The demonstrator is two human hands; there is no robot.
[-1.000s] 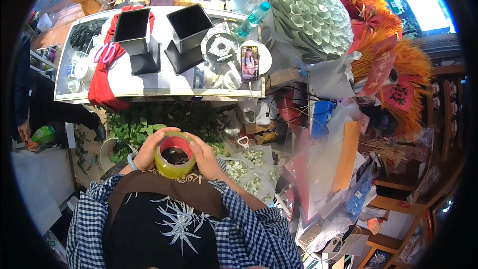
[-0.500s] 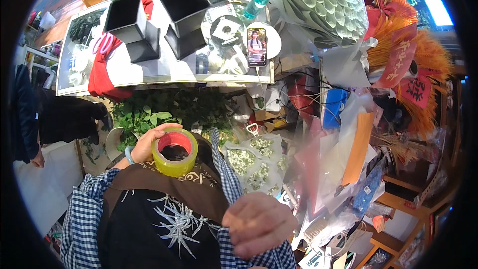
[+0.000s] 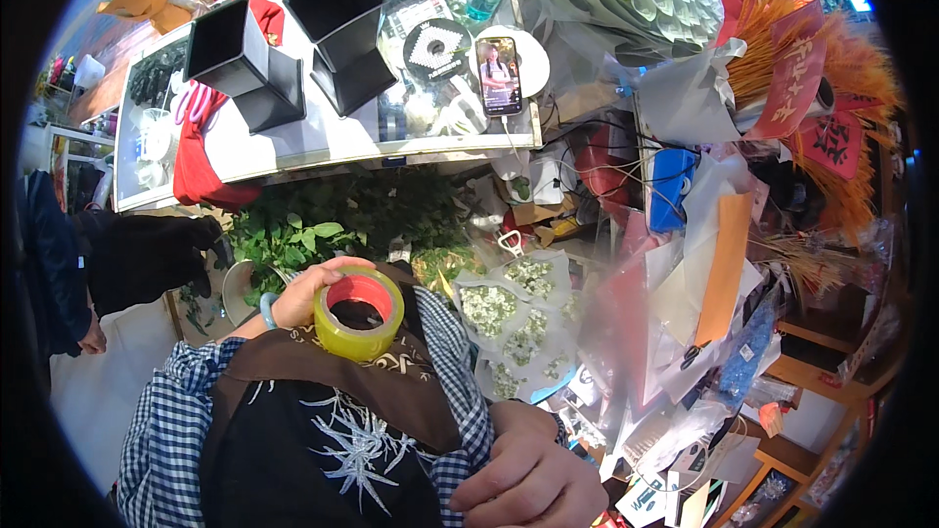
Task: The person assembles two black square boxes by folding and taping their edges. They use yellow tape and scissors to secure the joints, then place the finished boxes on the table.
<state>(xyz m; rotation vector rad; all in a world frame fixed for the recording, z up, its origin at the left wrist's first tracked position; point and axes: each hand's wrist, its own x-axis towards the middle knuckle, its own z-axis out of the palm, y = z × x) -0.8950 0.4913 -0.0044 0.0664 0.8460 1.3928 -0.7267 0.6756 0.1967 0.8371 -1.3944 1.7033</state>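
Head view: a clear yellow packing-tape roll (image 3: 358, 345) with a red core, gripped at its left side by the left hand (image 3: 303, 295).
The roll sits near the person's chest, just above the brown apron bib (image 3: 279, 364), tilted so its hollow shows; whether the bib bears any weight cannot be told. The hands are apart: the right hand (image 3: 533, 474) hangs near and to the right, fingers loosely curled, and whether it holds anything cannot be told. The roll looks stiff, dense for its size, hardly fragile and slick on its outer face, so its rim or core should give the surest hold.
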